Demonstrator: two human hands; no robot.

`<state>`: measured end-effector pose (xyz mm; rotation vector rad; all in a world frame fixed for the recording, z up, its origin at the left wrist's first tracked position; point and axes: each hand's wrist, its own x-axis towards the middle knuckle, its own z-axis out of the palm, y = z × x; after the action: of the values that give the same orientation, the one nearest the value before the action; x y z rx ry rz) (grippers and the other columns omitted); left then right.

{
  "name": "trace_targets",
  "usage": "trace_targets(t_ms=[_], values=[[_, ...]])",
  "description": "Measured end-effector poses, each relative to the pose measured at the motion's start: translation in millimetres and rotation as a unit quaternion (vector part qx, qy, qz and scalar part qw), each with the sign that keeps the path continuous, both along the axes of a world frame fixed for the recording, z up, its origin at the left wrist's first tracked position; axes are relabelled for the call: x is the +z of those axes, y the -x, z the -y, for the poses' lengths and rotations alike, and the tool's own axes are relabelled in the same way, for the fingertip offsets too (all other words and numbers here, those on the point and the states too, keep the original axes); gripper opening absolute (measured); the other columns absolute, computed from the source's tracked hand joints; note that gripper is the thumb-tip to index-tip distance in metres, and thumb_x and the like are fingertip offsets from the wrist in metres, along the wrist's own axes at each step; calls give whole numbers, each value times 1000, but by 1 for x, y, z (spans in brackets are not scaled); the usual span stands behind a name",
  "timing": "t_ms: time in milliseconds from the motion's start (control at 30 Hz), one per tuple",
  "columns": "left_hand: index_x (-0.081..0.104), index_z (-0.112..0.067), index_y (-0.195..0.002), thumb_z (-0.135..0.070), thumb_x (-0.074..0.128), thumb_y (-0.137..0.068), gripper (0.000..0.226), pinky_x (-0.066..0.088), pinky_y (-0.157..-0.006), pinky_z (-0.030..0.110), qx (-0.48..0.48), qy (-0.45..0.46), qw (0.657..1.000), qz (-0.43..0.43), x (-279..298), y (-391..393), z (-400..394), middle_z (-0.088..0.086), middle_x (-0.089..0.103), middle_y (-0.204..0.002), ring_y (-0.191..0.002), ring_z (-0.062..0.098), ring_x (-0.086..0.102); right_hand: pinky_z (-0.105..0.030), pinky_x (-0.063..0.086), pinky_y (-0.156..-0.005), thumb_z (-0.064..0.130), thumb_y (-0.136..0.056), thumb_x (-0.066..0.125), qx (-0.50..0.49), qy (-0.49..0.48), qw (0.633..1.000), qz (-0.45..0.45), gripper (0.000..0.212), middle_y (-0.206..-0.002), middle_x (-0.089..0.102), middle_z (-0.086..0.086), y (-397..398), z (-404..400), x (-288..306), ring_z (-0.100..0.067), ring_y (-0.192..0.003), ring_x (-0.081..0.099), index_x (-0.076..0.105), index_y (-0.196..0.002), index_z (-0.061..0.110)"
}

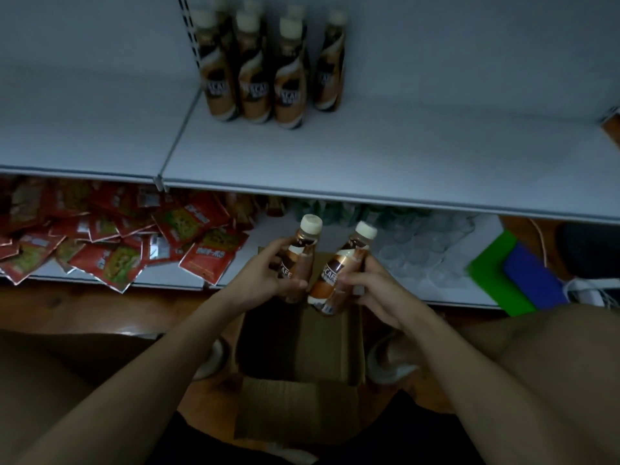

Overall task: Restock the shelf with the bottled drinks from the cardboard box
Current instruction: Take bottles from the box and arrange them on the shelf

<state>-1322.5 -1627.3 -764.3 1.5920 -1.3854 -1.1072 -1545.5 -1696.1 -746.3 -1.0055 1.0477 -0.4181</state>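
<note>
My left hand point(265, 273) grips a brown coffee bottle with a white cap point(303, 246), held upright above the open cardboard box point(298, 391). My right hand point(372, 290) holds a second, matching bottle point(342, 273), tilted to the right, its base close to the first bottle. The box stands on the floor between my knees; its inside is dark and I cannot tell what it holds. Several of the same bottles point(258, 68) stand in rows at the back left of the white upper shelf point(402, 156).
The lower shelf carries a heap of red snack packets point(117, 243) on the left and clear plastic cups point(432, 250) on the right. Green and blue boxes point(516, 276) lie at the far right. The shelf's front edge runs just above the bottles in my hands.
</note>
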Motion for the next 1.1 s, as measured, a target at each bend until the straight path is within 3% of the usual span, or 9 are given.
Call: trace_targets(t_ms=[67,200,367,500,600,733,833,967,1100], values=[[46,-38,-127,-26,86,-68,72,45,-69,3,8,24,1000,-6,11,2,2,-13,59,-110,-92,-10,60,-37,54,-71,1,-87,54,-21,-28,999,37,27,-97,67,-5,-7,-2,10,-21,-88,66,52,-106,20],[44,-43,-127,-33,84,-68,72,50,-73,12,22,56,998,-5,32,8,10,-8,57,-111,-96,1,61,-50,48,-98,25,-91,59,-48,-16,998,47,26,-110,68,-12,-23,-4,26,-31,-108,64,55,-114,15],[41,-42,-129,-41,82,-68,73,53,-90,29,19,101,995,1,57,14,19,-14,56,-124,-111,1,56,-33,55,-80,58,-69,66,-52,37,996,56,47,-98,77,6,-30,-1,45,-11,-92,73,60,-106,29],[36,-37,-127,-49,82,-63,79,55,-89,44,40,127,991,18,79,21,29,-7,61,-120,-108,10,62,-39,52,-92,50,-75,70,-79,102,990,57,42,-118,67,2,-31,12,61,-17,-107,66,53,-111,38],[34,-38,-126,-59,77,-63,79,58,-83,41,70,163,982,69,100,22,39,-10,62,-114,-102,7,64,-38,51,-91,52,-76,68,-75,147,984,64,38,-118,63,5,-25,27,79,-12,-107,63,50,-108,43],[37,-39,-130,-73,64,-66,78,55,-75,32,114,224,954,165,123,19,57,-14,63,-105,-93,6,64,-22,52,-73,48,-84,64,-91,213,971,59,23,-107,66,11,-22,50,107,2,-89,69,52,-103,43],[39,-37,-132,-73,60,-68,76,53,-76,33,133,242,939,205,131,13,75,-8,66,-110,-96,10,62,-23,52,-75,43,-86,63,-110,266,956,50,10,-95,71,14,-27,66,127,2,-88,69,59,-95,42],[40,-39,-128,-68,61,-74,65,50,-72,28,171,251,930,208,139,11,98,-13,64,-107,-95,7,61,-20,46,-78,43,-85,65,-103,305,946,44,11,-100,70,21,-33,89,148,11,-93,64,62,-93,50],[42,-38,-120,-52,74,-72,60,48,-73,24,206,246,930,179,142,13,122,-13,65,-105,-99,10,62,-36,48,-97,34,-88,65,-100,333,938,11,22,-125,59,-1,-42,115,151,-15,-113,58,60,-109,37]])
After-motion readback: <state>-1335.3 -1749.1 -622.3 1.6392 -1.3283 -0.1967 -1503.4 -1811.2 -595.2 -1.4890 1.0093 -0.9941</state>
